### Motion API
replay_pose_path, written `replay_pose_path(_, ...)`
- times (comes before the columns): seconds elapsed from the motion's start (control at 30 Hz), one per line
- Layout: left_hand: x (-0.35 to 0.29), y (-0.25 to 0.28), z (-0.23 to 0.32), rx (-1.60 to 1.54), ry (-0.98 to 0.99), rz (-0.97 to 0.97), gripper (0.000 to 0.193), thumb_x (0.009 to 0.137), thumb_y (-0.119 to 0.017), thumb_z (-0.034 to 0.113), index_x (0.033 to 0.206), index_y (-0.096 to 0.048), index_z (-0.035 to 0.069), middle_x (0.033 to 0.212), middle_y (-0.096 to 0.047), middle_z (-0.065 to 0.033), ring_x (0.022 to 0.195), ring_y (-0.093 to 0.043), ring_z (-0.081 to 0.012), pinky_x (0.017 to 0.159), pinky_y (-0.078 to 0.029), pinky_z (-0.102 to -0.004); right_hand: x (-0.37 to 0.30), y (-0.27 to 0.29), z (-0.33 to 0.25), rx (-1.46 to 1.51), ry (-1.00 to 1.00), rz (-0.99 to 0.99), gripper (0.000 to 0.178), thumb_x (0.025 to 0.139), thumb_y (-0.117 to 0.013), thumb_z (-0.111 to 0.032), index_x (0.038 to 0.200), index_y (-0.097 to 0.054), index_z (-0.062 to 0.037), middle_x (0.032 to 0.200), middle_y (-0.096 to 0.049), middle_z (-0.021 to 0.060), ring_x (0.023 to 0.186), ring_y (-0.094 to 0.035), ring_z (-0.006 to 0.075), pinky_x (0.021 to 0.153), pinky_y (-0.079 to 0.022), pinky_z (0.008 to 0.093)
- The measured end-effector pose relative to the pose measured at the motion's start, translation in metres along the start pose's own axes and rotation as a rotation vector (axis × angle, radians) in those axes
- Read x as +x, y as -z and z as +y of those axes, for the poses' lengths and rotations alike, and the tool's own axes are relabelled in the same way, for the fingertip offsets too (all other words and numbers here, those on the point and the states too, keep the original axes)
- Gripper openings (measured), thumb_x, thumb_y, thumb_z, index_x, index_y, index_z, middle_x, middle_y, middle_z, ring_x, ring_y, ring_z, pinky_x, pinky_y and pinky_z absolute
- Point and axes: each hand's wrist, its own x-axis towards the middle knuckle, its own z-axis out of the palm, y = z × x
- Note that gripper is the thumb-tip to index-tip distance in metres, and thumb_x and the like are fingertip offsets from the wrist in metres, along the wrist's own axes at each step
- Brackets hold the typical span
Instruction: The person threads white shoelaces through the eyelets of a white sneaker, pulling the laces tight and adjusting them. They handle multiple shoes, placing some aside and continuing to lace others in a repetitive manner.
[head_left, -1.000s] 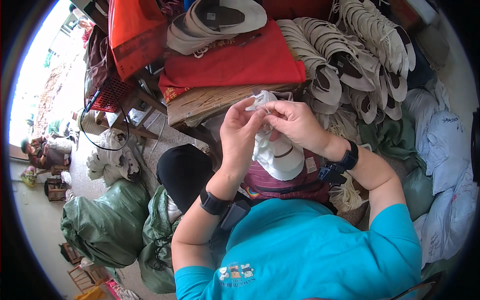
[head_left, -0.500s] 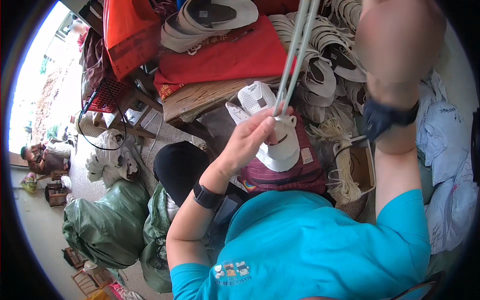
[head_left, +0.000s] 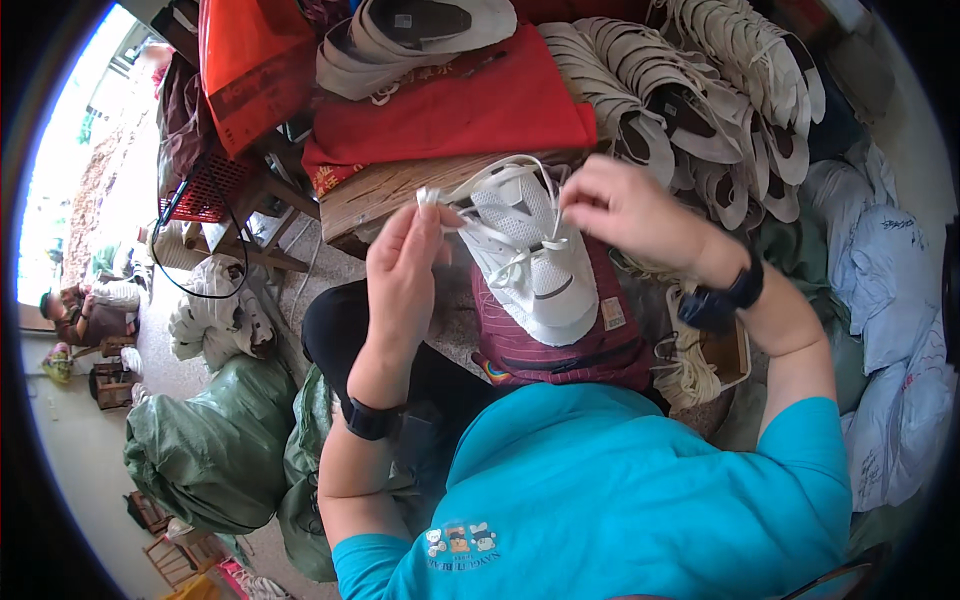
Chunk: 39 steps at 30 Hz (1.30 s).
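A white mesh shoe upper (head_left: 566, 292) with a dark slit near its toe lies on a maroon striped cloth bundle (head_left: 625, 350) in front of me. White shoelace (head_left: 515, 162) runs through its eyelets and loops up over the tongue. Out to the left of the upper, my left hand (head_left: 403, 265) pinches a bunched part of the lace between thumb and fingertips. At the upper's right side, my right hand (head_left: 635, 212) has its fingers curled together on the lace, the exact grip partly hidden.
A wooden bench (head_left: 385, 208) with a red cloth (head_left: 450, 110) stands beyond the upper, bearing stacked shoe uppers (head_left: 490, 25). Long rows of uppers (head_left: 690, 60) lie at the far right. An open box (head_left: 735, 355) and loose lace bundle (head_left: 688, 375) are at right, green sacks (head_left: 215, 445) at left.
My right hand has come down from high at the upper right to beside the shoe upper. The stretched laces now hang slack in a loop. My left hand has moved left with lace.
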Motion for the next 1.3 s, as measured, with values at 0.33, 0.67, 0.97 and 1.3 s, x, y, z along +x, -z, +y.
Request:
replay_pose_path(0.33,-0.042,-0.013,-0.063,0.553,0.070,-0.113,0.017,0.085,-0.076,0.013,0.093,-0.066,0.001,0.068,-0.045,0.0008,0.060,-0.044,-0.0102,0.054,-0.037,-0.0282,-0.017,-0.046,0.019,0.640,-0.323,-0.211,0.014,0.095,-0.068,-0.018,0.097,-0.063,-0.0053,0.076,-0.058,-0.0071,0.067,-0.048,0.0003,0.058,-0.040,0.0196)
replay_pose_path(0.67,-0.006,-0.023,-0.043,1.306,-0.683,0.009,0.021,0.074,-0.071,0.013,0.075,-0.052,0.006,0.073,-0.052,-0.0106,0.071,-0.056,-0.0334,0.066,-0.047,-0.0458,-0.019,-0.044,0.029,0.969,-0.447,-0.280,0.019,0.099,-0.062,-0.026,0.096,-0.062,-0.0068,0.077,-0.057,-0.0067,0.064,-0.050,0.0000,0.056,-0.043,0.0166)
replay_pose_path(0.97,-0.019,0.000,-0.055,0.720,-0.150,0.023,0.021,0.091,-0.065,0.013,0.074,-0.056,0.002,0.064,-0.049,-0.0056,0.064,-0.055,-0.0193,0.059,-0.044,-0.0351,-0.034,-0.018,0.038,0.974,-0.503,-0.210,0.022,0.101,-0.058,-0.026,0.101,-0.064,-0.0051,0.069,-0.060,-0.0032,0.053,-0.046,0.0002,0.051,-0.041,0.0168)
replay_pose_path(1.3,0.016,-0.003,-0.007,-0.090,0.057,0.010,0.053,0.109,-0.034,0.038,0.070,-0.051,0.007,0.057,-0.036,0.0042,0.054,-0.031,-0.0055,0.053,-0.029,-0.0236,-0.028,-0.048,-0.029,-0.038,0.237,0.075,0.014,0.085,-0.070,-0.007,0.097,-0.065,-0.0039,0.081,-0.061,0.0087,0.072,-0.064,0.0253,0.063,-0.052,0.0330)
